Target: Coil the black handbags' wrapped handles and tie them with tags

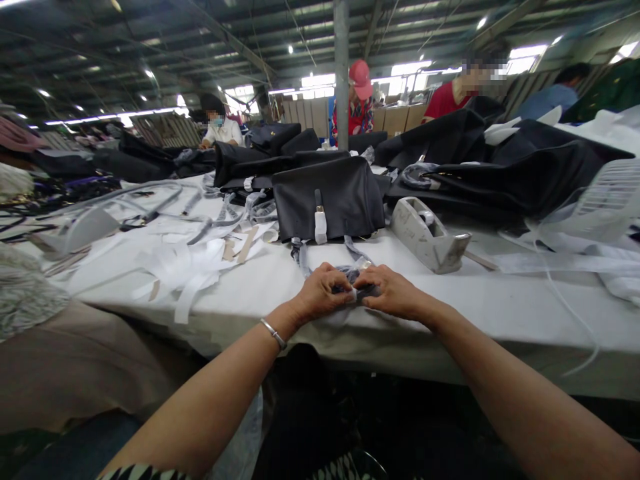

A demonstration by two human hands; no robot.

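One wrapped strap [351,273] is pinched by the left hand [326,291] and the right hand [393,291] near the edge of the white table [475,313], just in front of a black bag [345,190] beside a tape dispenser [427,237]

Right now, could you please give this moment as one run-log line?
left hand, right hand: both pinching wrapped strap | black bag: on white table, beyond hands | tape dispenser: right of bag

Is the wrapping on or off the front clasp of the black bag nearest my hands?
On: white wrapping covers most of the clasp on the black bag; only its gold-coloured top shows.
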